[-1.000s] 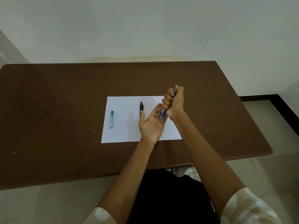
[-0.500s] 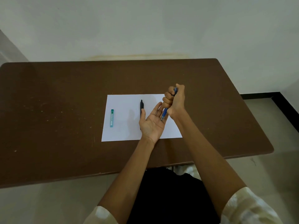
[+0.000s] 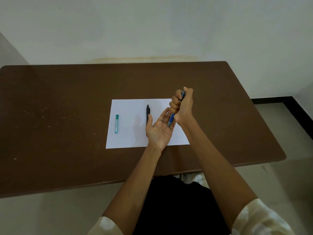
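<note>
Above the right half of the sheet of paper (image 3: 128, 133), almost nothing has moved in the last second. The right hand (image 3: 183, 106) still makes a fist around the blue pen (image 3: 171, 119), fingers wrapped tight round the barrel and the thumb lying over the top end. The pen stands steeply, tip down, just over or touching the left hand (image 3: 159, 131); I cannot tell which. That hand stays flat and palm up beneath it, fingers straight and holding nothing. Only the view has shifted a little, so the table (image 3: 59, 116) sits slightly differently in the picture.

Since neither hand has changed its pose, the work seems held at one step: probably pressing the top of the pen with the thumb while the palm waits to catch or check what comes out of the tip. Nothing can be seen lying in the palm yet.

The black pen (image 3: 147, 111) lies on the paper just beside the left thumb, its lower part hidden behind the hand, and the teal tube (image 3: 116, 123) rests near the paper's left edge, both where they were.
</note>
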Available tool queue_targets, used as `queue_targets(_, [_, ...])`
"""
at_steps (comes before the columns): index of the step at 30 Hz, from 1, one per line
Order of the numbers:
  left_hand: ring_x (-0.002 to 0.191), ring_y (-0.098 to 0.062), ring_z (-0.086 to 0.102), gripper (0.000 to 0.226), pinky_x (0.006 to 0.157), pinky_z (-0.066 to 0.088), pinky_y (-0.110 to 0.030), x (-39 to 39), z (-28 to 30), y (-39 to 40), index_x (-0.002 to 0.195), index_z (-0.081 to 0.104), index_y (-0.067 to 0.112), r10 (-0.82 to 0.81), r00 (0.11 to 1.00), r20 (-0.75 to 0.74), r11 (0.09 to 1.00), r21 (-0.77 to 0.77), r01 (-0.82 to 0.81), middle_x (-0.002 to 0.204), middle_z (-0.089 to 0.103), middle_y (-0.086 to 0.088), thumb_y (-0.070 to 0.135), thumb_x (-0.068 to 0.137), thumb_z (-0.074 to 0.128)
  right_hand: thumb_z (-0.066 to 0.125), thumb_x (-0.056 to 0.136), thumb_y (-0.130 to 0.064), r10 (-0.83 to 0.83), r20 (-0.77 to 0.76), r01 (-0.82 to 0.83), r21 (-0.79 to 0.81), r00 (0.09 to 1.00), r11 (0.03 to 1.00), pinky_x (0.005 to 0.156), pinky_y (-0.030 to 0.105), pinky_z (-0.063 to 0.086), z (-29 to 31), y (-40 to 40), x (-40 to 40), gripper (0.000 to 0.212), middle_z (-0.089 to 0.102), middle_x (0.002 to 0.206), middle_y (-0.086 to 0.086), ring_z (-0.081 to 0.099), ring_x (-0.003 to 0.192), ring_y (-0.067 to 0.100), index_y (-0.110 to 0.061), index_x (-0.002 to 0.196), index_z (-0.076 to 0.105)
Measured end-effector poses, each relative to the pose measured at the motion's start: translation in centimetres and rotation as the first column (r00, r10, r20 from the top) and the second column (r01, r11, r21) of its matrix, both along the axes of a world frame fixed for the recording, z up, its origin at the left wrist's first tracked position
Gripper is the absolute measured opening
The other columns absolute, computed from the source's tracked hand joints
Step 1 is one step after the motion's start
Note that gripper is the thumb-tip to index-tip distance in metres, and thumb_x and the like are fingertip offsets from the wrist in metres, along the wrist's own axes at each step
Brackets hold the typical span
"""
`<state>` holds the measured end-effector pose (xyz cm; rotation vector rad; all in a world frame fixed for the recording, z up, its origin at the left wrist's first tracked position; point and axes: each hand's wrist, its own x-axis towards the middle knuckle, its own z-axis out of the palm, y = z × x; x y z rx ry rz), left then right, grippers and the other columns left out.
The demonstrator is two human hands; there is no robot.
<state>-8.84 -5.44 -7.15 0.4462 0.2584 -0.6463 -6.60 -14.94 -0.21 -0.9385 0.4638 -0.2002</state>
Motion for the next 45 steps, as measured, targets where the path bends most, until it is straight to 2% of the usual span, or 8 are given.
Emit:
queue_targets(4, [0.123, -0.028, 0.048, 0.067, 0.103, 0.040, -0.036, 0.0, -0.1, -0.1, 0.133, 0.043, 0.007, 0.002, 1.000, 0.006, 1.000, 0.010, -0.002, 0.132, 0.051, -0.013, 0.057, 0.092, 0.025, 0.031, 0.095, -0.048, 0.059, 0.040, -0.055, -0.092, 0.997, 0.994, 0.032, 0.015, 0.020, 0.6, 0.4, -0.1, 0.052, 0.028, 0.039, -0.010, 0.017, 0.034, 0.004, -0.019, 0.052, 0.029])
queue_targets(10, [0.125, -0.029, 0.048, 0.066, 0.105, 0.036, -0.040, 0.2, -0.2, -0.3, 0.127, 0.049, 0.006, 0.015, 1.000, 0.017, 0.999, -0.028, -0.014, 0.129, 0.054, -0.014, 0.057, 0.093, 0.024, 0.026, 0.097, -0.033, 0.105, 0.117, -0.085, -0.166, 0.988, 0.983, 0.035, 0.011, 0.018, 1.6, 0.8, 0.2, 0.047, 0.026, 0.038, -0.010, 0.015, 0.033, 0.004, -0.019, 0.053, 0.027])
queue_targets(15, [0.130, -0.031, 0.043, 0.067, 0.109, 0.031, -0.041, 0.4, -0.6, -0.3, 0.122, 0.054, 0.005, 0.010, 1.000, 0.010, 0.998, -0.062, -0.009, 0.124, 0.060, -0.015, 0.057, 0.092, 0.025, 0.025, 0.098, -0.036, 0.128, 0.135, -0.108, -0.149, 0.983, 0.983, 0.034, 0.010, 0.019, 2.0, 0.8, 0.4, 0.050, 0.027, 0.037, -0.010, 0.016, 0.032, 0.004, -0.020, 0.052, 0.027])
queue_targets(21, [0.124, -0.030, 0.049, 0.066, 0.102, 0.041, -0.037, 0.4, -0.5, -0.2, 0.123, 0.054, 0.006, 0.011, 1.000, 0.024, 0.999, -0.050, -0.010, 0.127, 0.058, -0.015, 0.057, 0.093, 0.025, 0.025, 0.098, -0.036, 0.116, 0.125, -0.099, -0.137, 0.985, 0.986, 0.034, 0.012, 0.017, 1.6, 0.7, 0.3, 0.048, 0.026, 0.038, -0.010, 0.015, 0.033, 0.004, -0.019, 0.052, 0.027])
queue_targets(26, [0.117, -0.029, 0.056, 0.066, 0.100, 0.043, -0.037, 0.3, -0.4, -0.1, 0.126, 0.051, 0.006, 0.002, 0.999, 0.041, 1.000, -0.018, -0.001, 0.131, 0.054, -0.015, 0.057, 0.093, 0.026, 0.026, 0.097, -0.035, 0.097, 0.128, -0.082, -0.116, 0.987, 0.990, 0.032, 0.012, 0.021, 1.3, 0.6, 0.2, 0.049, 0.028, 0.037, -0.011, 0.018, 0.031, 0.003, -0.020, 0.051, 0.030])
queue_targets(36, [0.127, -0.030, 0.046, 0.066, 0.102, 0.041, -0.036, 0.5, -0.1, 0.3, 0.127, 0.051, 0.008, 0.000, 0.999, 0.046, 1.000, 0.006, 0.000, 0.132, 0.053, -0.014, 0.058, 0.092, 0.026, 0.028, 0.095, -0.043, 0.042, 0.112, -0.037, -0.039, 0.993, 0.999, 0.034, 0.014, 0.019, 0.9, 0.4, 0.3, 0.049, 0.026, 0.039, -0.010, 0.016, 0.034, 0.004, -0.021, 0.052, 0.029])
queue_targets(45, [0.123, -0.028, 0.050, 0.065, 0.100, 0.043, -0.036, 0.7, 0.1, 0.3, 0.126, 0.051, 0.009, -0.004, 0.999, 0.044, 1.000, 0.010, 0.003, 0.130, 0.055, -0.012, 0.058, 0.092, 0.023, 0.028, 0.096, -0.041, -0.002, 0.076, 0.005, -0.034, 0.997, 0.999, 0.035, 0.015, 0.019, 0.5, 0.2, 0.1, 0.048, 0.027, 0.040, -0.009, 0.017, 0.035, 0.005, -0.020, 0.052, 0.030])
